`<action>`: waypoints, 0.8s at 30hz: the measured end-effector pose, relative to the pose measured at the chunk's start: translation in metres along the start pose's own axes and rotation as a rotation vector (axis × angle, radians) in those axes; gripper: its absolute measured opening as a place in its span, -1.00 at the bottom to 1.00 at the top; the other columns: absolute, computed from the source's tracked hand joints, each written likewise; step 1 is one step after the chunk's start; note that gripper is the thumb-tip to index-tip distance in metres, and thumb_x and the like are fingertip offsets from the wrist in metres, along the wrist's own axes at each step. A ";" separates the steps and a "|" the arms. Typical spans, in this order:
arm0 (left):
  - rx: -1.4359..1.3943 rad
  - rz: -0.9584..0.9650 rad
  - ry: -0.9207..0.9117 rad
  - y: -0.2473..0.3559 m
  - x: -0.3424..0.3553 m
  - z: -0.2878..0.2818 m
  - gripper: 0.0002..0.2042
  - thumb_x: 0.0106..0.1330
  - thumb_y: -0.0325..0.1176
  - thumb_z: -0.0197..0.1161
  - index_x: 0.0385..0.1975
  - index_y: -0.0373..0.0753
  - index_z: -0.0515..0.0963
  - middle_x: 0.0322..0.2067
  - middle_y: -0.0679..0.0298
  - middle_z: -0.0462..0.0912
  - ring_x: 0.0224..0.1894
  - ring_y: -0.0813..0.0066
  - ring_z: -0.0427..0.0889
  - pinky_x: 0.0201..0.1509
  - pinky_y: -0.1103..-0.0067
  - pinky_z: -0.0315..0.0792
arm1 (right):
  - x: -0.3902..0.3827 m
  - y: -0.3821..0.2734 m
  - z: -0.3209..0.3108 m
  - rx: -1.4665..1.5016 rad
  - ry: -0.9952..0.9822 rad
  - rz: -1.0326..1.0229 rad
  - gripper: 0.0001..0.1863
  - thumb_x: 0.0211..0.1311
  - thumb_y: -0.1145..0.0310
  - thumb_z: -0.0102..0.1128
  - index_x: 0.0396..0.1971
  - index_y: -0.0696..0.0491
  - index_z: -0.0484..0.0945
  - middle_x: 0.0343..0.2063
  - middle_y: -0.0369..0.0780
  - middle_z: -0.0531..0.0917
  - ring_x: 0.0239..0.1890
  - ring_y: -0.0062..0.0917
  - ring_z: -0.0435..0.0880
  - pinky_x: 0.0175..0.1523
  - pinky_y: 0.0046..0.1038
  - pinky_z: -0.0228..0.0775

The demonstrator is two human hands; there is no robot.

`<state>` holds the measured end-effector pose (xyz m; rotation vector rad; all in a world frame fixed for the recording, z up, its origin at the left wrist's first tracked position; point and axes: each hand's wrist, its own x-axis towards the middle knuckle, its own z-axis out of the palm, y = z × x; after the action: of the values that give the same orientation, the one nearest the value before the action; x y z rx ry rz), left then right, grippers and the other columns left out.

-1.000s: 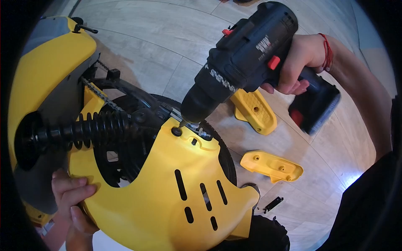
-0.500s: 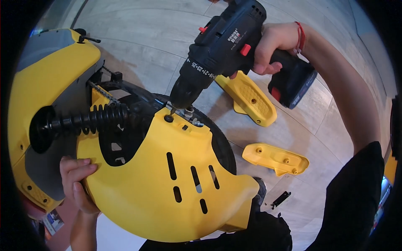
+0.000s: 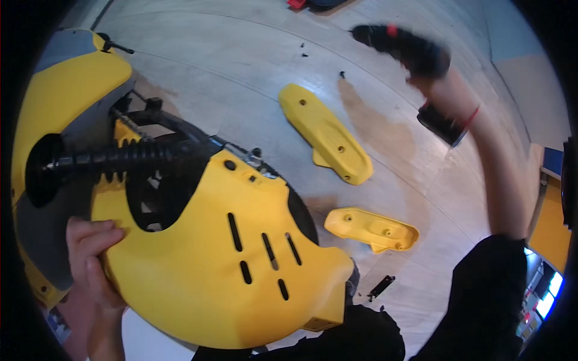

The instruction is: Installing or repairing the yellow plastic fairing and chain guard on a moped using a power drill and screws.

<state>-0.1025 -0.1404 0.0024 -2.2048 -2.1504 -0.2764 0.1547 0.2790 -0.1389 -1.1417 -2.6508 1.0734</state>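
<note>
On the floor before you, your left hand (image 3: 90, 259) grips the yellow housing (image 3: 205, 265) while your right hand (image 3: 442, 90) holds the drill (image 3: 403, 51) up and away.

Your left fingers curl tight over the housing's lower left edge, just beside its dark round opening, where a black ribbed hose (image 3: 120, 159) runs across. Your right hand is clamped on the drill's handle, blurred, well apart from the housing and above the floor (image 3: 241, 66). Two loose yellow covers lie between: a long cover (image 3: 325, 132) farther off, a short cover (image 3: 373, 228) near the housing's right edge. A small black bit (image 3: 382, 286) lies near your dark sleeve (image 3: 481, 301).
</note>
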 end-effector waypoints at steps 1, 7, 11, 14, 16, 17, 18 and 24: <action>0.032 0.003 -0.031 0.003 0.001 -0.002 -0.69 0.43 -0.30 -0.18 0.12 -0.17 0.14 -0.29 0.06 0.54 -0.26 0.22 0.48 -0.21 0.29 0.31 | -0.021 0.042 0.011 -0.167 0.110 -0.051 -0.59 0.00 0.35 0.24 -0.09 0.11 0.52 -0.39 -0.15 0.65 -0.34 -0.44 0.62 -0.22 -0.39 0.41; 0.032 0.071 -0.053 -0.007 -0.003 0.000 -0.58 0.39 -0.34 -0.08 0.21 -0.13 0.05 -0.22 0.03 0.52 -0.24 0.17 0.48 -0.19 0.28 0.34 | -0.137 0.136 0.081 -0.425 0.262 0.117 -0.37 -0.06 0.47 0.19 0.14 -0.03 0.33 -0.29 -0.05 0.57 -0.24 -0.14 0.58 -0.20 -0.24 0.42; 0.019 0.137 -0.056 -0.015 -0.012 -0.003 -0.61 0.41 -0.31 -0.13 0.20 -0.15 0.06 -0.22 0.02 0.52 -0.25 0.16 0.47 -0.20 0.30 0.35 | -0.181 0.170 0.109 -0.473 0.269 0.132 -0.25 -0.25 0.62 0.20 0.14 0.01 0.32 -0.36 -0.08 0.53 -0.31 -0.15 0.55 -0.24 -0.24 0.39; 0.009 0.113 -0.038 -0.008 -0.003 -0.001 -0.62 0.42 -0.33 -0.14 0.19 -0.16 0.07 -0.23 0.01 0.52 -0.27 0.15 0.47 -0.21 0.30 0.36 | -0.198 0.183 0.120 -0.489 0.269 0.113 -0.25 -0.28 0.61 0.21 0.12 0.00 0.35 -0.36 -0.12 0.52 -0.30 -0.17 0.54 -0.22 -0.27 0.39; -0.020 0.074 -0.027 -0.008 -0.003 -0.001 -0.63 0.41 -0.36 -0.14 0.18 -0.19 0.07 -0.25 0.00 0.52 -0.27 0.15 0.47 -0.21 0.29 0.36 | -0.203 0.187 0.127 -0.497 0.290 0.128 -0.25 -0.30 0.59 0.24 0.10 -0.01 0.37 -0.35 -0.14 0.52 -0.30 -0.19 0.54 -0.20 -0.29 0.39; -0.016 0.083 -0.030 -0.007 -0.002 -0.002 -0.63 0.41 -0.36 -0.14 0.18 -0.19 0.07 -0.25 0.00 0.52 -0.27 0.15 0.47 -0.21 0.29 0.36 | -0.203 0.185 0.130 -0.482 0.281 0.139 -0.25 -0.30 0.59 0.24 0.10 -0.02 0.37 -0.35 -0.14 0.52 -0.30 -0.20 0.54 -0.20 -0.29 0.39; -0.023 0.086 -0.033 -0.007 0.000 -0.002 -0.63 0.40 -0.38 -0.12 0.18 -0.21 0.08 -0.27 -0.01 0.52 -0.28 0.14 0.47 -0.22 0.29 0.37 | -0.204 0.184 0.132 -0.467 0.271 0.150 -0.25 -0.29 0.58 0.25 0.10 -0.02 0.37 -0.35 -0.14 0.52 -0.30 -0.20 0.54 -0.19 -0.28 0.39; 0.025 0.121 0.034 0.002 0.008 0.002 -0.62 0.37 -0.43 -0.09 0.17 -0.24 0.10 -0.29 -0.03 0.54 -0.32 0.14 0.48 -0.29 0.34 0.41 | -0.214 0.141 0.118 -0.460 0.288 0.141 -0.26 -0.25 0.51 0.28 0.12 0.05 0.33 -0.12 -0.10 0.48 -0.05 -0.19 0.47 0.00 -0.27 0.35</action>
<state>-0.0999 -0.1325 0.0022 -2.2877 -1.9831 -0.2768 0.3598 0.1379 -0.2724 -1.4443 -2.6766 0.2714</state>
